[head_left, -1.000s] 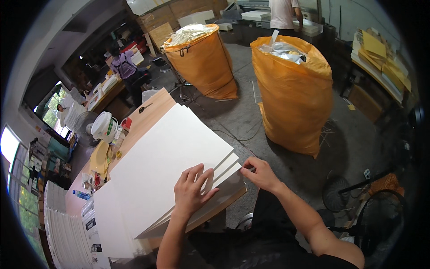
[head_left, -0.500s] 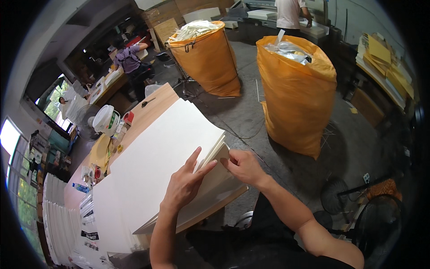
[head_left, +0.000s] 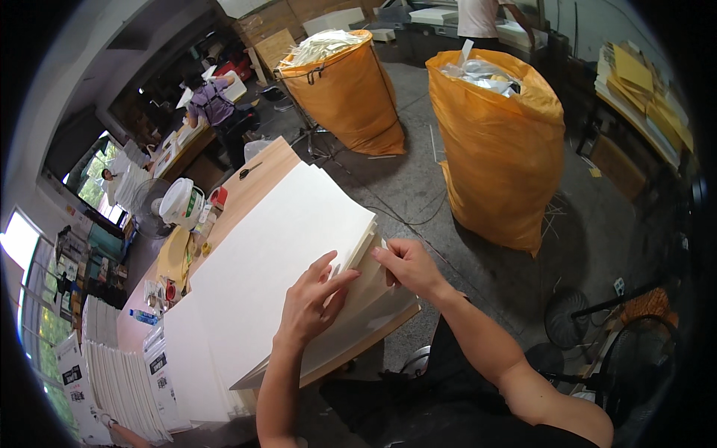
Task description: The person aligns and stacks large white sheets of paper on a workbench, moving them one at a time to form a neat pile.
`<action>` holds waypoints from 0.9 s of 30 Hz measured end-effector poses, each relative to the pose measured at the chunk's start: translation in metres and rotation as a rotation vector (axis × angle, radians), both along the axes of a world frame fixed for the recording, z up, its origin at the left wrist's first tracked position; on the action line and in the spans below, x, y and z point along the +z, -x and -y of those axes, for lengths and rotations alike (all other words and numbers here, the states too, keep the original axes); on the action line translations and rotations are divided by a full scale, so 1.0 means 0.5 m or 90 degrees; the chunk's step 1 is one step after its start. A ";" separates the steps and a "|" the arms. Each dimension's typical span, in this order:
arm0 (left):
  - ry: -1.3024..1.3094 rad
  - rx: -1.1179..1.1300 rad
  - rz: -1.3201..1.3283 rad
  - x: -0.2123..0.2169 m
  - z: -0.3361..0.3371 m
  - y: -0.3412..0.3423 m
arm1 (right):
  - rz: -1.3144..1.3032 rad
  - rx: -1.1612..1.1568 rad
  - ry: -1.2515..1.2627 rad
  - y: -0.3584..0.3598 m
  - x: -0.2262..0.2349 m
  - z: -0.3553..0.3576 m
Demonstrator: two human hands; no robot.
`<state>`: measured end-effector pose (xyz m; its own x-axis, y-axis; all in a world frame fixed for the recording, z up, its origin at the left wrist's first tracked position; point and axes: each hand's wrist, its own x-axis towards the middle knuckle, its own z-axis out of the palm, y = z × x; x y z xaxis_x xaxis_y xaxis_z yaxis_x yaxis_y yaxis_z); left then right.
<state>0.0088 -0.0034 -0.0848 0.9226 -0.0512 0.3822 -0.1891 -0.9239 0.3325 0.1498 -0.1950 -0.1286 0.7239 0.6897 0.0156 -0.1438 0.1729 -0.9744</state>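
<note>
A thick stack of large white paper sheets (head_left: 276, 254) lies on a wooden table (head_left: 265, 160). My left hand (head_left: 314, 302) rests flat on the top sheet near the stack's right edge, fingers spread. My right hand (head_left: 407, 265) pinches the right edge of the upper sheets, lifting them slightly off the lower part of the stack.
Two tall orange sacks (head_left: 347, 86) (head_left: 500, 142) full of scraps stand on the concrete floor to the right. A white bucket (head_left: 179, 203), scissors (head_left: 249, 171) and small items sit at the table's far end. Stacked white sheets (head_left: 119, 373) lie at left. A person (head_left: 213, 104) works at a far table.
My right hand has slid left along the stack's edge and taken hold of the upper sheets. My left hand has moved up beside it. The view has tilted a little.
</note>
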 end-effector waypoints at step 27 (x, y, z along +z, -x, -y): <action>-0.019 -0.008 -0.015 0.002 0.004 -0.004 | -0.166 0.074 -0.151 -0.019 -0.042 0.009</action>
<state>0.0105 -0.0054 -0.0836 0.9304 -0.0742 0.3590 -0.1935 -0.9312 0.3090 0.1594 -0.1994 -0.1494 0.6416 0.7670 0.0099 -0.4139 0.3570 -0.8374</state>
